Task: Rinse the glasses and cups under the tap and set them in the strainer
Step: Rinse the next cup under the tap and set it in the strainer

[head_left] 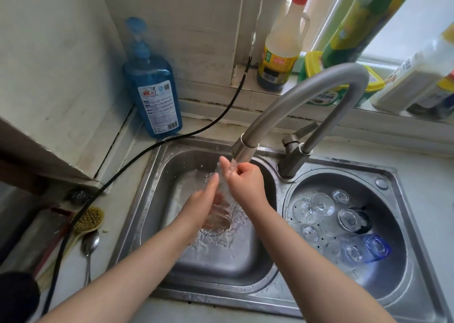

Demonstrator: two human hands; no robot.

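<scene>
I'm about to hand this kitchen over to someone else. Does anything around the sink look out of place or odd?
Yes. A black cable trails from the wall corner across the wet sink rim and down the counter, close to the running tap. A spoon and brush lie loose beside it.

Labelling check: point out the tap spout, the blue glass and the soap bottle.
tap spout (243, 150): head view, on the metal nozzle end above the hands.
blue glass (377, 247): head view, on its upturned base, in the round strainer.
soap bottle (157, 96): head view, on its label.
</scene>
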